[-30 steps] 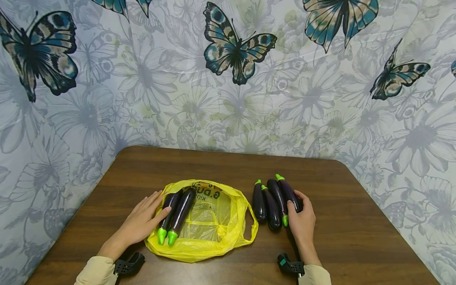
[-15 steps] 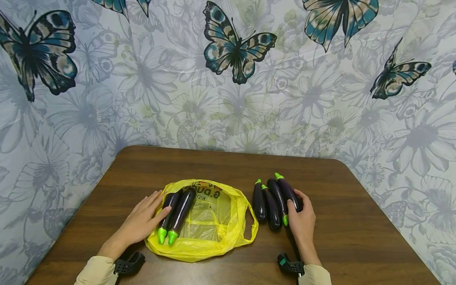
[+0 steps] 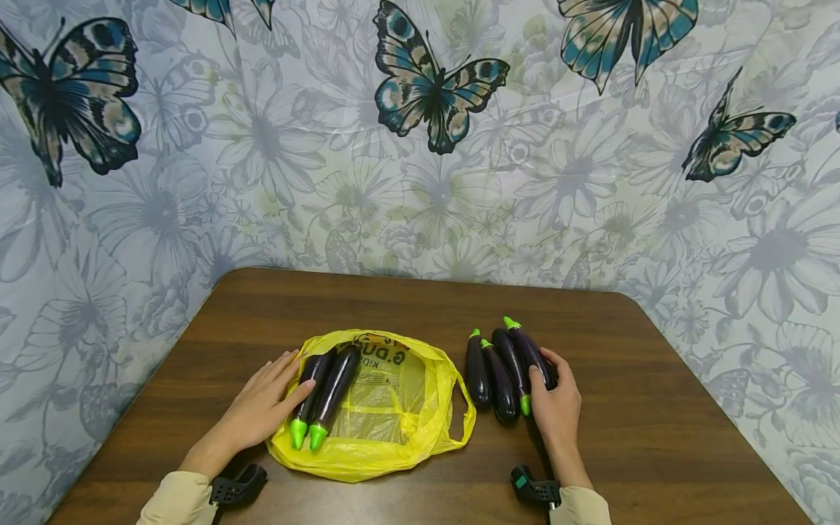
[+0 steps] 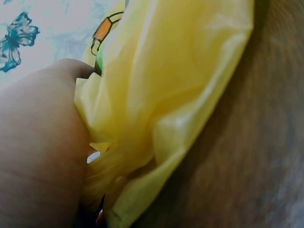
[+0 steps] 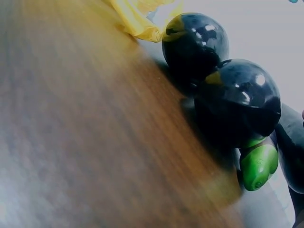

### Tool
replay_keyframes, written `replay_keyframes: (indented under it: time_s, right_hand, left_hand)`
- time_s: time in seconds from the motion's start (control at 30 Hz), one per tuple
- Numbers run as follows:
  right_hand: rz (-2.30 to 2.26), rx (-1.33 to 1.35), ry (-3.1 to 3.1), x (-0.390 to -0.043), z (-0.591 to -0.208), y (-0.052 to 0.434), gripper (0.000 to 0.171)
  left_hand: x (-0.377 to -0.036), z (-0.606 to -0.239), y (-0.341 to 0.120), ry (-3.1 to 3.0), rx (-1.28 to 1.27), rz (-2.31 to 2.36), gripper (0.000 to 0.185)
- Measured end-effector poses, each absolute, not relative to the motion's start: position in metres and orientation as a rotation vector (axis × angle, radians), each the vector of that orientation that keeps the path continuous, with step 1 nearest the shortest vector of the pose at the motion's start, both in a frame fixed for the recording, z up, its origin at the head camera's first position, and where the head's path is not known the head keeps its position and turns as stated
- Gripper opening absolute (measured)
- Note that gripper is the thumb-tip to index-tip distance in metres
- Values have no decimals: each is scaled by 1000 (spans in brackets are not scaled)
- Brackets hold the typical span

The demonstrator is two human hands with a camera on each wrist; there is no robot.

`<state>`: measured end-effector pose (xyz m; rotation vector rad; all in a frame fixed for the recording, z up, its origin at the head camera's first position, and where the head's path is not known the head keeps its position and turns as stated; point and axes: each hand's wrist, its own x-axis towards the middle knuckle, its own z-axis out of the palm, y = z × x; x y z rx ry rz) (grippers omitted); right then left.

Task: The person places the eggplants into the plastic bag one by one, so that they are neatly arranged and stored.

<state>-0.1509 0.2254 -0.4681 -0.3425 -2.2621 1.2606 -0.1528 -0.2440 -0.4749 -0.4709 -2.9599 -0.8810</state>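
Observation:
Two dark purple eggplants point(image 3: 336, 386) with green stem ends lie side by side in the left part of an open yellow plastic bag point(image 3: 364, 461). My left hand point(image 3: 265, 405) rests at the bag's left rim, fingers straight, its thumb reaching over the nearer eggplant. In the left wrist view, the hand lies against the yellow plastic. To the right of the bag, several more eggplants point(image 3: 502, 386) lie close together in a row. My right hand point(image 3: 556, 397) grips the rightmost eggplant point(image 3: 523, 341) by its lower end, thumb on the near side and fingers around the far side.
A brown wooden table point(image 3: 656, 408) carries everything, its rounded far edge close to a wall covering point(image 3: 558, 219) with butterflies and flowers. The bag's handle loop point(image 3: 462, 423) reaches toward the row of eggplants. Black wrist devices point(image 3: 238, 487) sit at both cuffs.
The top of the eggplant in the right hand has tilted very slightly to the left. Both hands and the bag keep their places.

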Motion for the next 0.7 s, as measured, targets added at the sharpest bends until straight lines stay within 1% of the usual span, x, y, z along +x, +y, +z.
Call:
replay_keyframes:
  time_s: [0.7]
  right_hand:
    - [1291,-352,-2272,-151,-468,225,37]
  left_hand:
    - [-152,-473,-243,-2963,-472,-860,74]
